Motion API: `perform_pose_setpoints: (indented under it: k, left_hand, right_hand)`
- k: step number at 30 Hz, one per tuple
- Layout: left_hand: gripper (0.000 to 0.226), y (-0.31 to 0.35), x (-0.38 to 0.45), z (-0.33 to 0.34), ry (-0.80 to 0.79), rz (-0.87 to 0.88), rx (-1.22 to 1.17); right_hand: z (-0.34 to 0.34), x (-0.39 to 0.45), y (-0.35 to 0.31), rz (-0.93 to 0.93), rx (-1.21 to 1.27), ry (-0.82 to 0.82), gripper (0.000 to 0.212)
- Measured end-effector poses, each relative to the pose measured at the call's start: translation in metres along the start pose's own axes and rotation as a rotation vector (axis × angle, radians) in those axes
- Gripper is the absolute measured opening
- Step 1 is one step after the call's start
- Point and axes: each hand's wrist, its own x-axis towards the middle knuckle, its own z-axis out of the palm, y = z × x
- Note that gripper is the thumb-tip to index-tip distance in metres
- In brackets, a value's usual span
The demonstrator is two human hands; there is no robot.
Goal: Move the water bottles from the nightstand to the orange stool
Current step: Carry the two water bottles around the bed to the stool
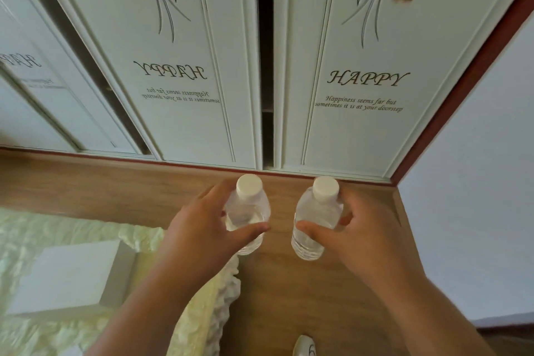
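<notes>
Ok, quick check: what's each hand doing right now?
Left hand: closed round a clear plastic water bottle with a white cap, held upright.
Right hand: closed round a second clear plastic white-capped bottle, also upright.

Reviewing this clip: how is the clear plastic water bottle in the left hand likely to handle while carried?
The clear plastic water bottle with a white cap looks full, so probably fairly heavy for its size. Its thin ribbed wall may flex under the left hand's grip. The smooth plastic could slip somewhat, though the thumb and fingers wrap it. The cap is on, so spilling seems unlikely.
</notes>
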Motion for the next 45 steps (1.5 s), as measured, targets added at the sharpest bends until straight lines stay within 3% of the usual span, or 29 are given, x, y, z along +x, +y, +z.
perform_pose_setpoints:
  k: [8, 24, 36, 45]
  left_hand:
    - [0.076, 0.033, 0.053, 0.034, 0.039, -0.039, -0.051]
    - [0.080, 0.025, 0.205, 0.073, -0.096, -0.017, -0.069]
    - [0.075, -0.030, 0.371, 0.031, -0.027, 0.074, -0.113]
    - [0.078, -0.087, 0.420, 0.003, 0.058, -0.078, -0.059]
  right_hand:
    - [-0.037, 0.070, 0.031, -0.089, -0.040, 0.009, 0.069]
    - [-0.041, 0.195, 0.059, -0.035, -0.107, 0.039, 0.073]
    - [-0.013, 0.351, -0.001, -0.056, -0.100, 0.124, 0.072]
    - [0.036, 0.447, -0.037, -0.155, -0.066, -0.047, 0.066]
